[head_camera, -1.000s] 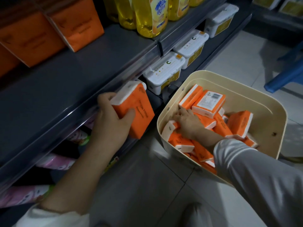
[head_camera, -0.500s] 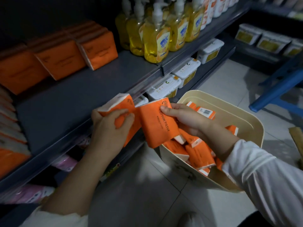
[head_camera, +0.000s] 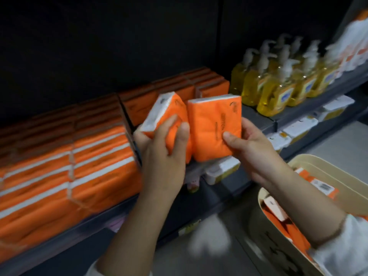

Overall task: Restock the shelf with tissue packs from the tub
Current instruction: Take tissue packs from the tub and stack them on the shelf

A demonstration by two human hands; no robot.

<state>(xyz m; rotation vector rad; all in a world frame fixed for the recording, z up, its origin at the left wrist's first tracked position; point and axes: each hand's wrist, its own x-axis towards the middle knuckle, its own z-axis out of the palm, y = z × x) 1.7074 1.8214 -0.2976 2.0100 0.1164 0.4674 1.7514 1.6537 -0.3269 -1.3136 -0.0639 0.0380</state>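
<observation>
The left hand (head_camera: 165,154) is gripping the first tissue pack (head_camera: 169,114) just off the front edge of the shelf (head_camera: 253,114). Its thumb is lying across the orange face and its fingers are curling round the far side. The white end of the pack is pointing up and leaning away.

The right hand (head_camera: 253,150) is pinching the second tissue pack (head_camera: 213,126) low down. The thumb is pressing flat on the front; the other fingers are going behind and not showing.

Both packs are hanging in the air in front of the shelf, touching along their inner sides, with neither resting on the board yet. Bringing them edge to edge is probably making one block to set down together.

Along the shelf to the left of the held pair, stacked packs (head_camera: 79,166) are filling the board up to its lip. To the right, a bare grey strip is showing before the pump bottles (head_camera: 278,96), so the gap around there is likely the slot being aimed for.

The tub (head_camera: 318,166) is sitting below and right of the shelf with loose packs (head_camera: 284,222) lying in it. The right forearm is crossing its near rim. White boxes (head_camera: 298,128) are sitting on the tier under the shelf.

The wrap is looking soft and is dimpling under the right thumb, so these packs are likely squashing rather than sliding when pushed in. The view is blurring, so print on the packs is unreadable.
</observation>
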